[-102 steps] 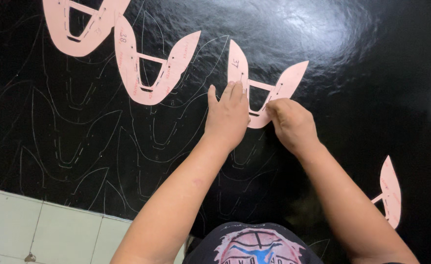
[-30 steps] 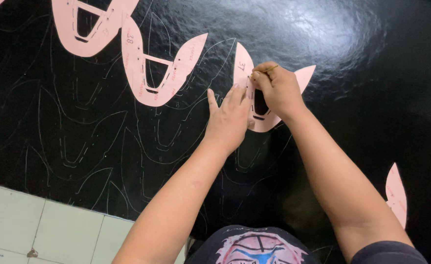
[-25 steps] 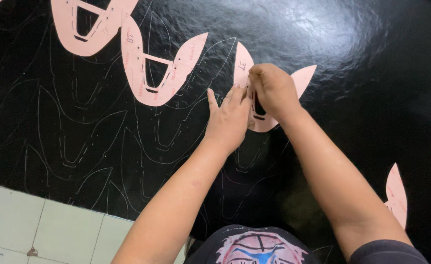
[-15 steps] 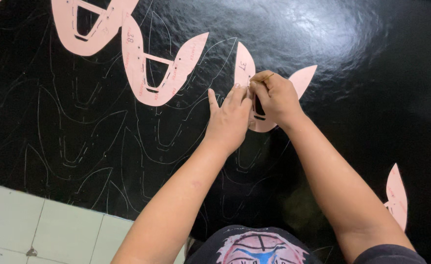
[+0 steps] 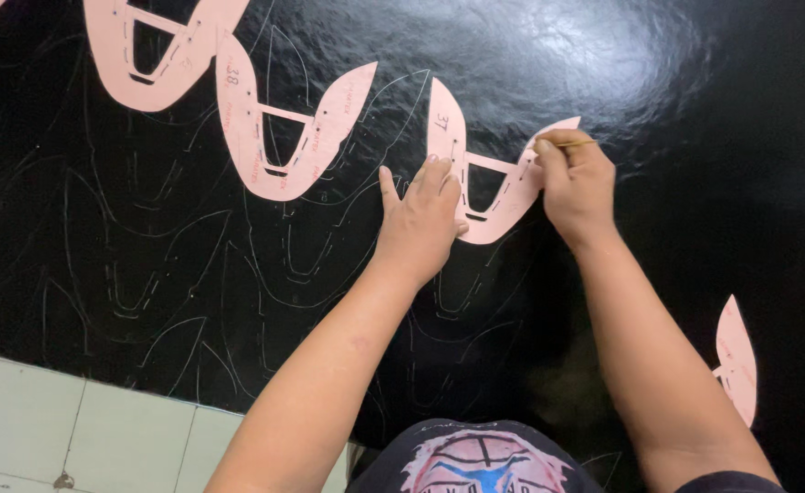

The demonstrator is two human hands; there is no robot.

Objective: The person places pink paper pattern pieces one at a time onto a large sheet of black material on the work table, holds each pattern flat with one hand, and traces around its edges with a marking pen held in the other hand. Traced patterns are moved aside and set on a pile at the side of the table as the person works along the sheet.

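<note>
Hands [image 5: 420, 219] [image 5: 578, 183] pin pink template [image 5: 503, 196] — black sheet [image 5: 676, 110] open rightward.

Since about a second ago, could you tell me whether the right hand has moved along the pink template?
Yes. The right hand has slid from the middle of the pink template to its right tip, while the left hand stays pressing it down.

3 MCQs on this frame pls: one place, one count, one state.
1. Where does the left hand rest?
A on the pink template
B on the white tiles
C on the shirt

2. How many pink templates show, whole or in part?
A two
B five
C nine

3. What does the right hand do?
A lies flat and empty
B pinches a thin stick
C makes an empty fist

A: its fingers press the U-shaped pink template against the black sheet.
B: five pink pieces lie across the sheet.
B: a thin stick pokes out of its grip at the template's edge.
</note>
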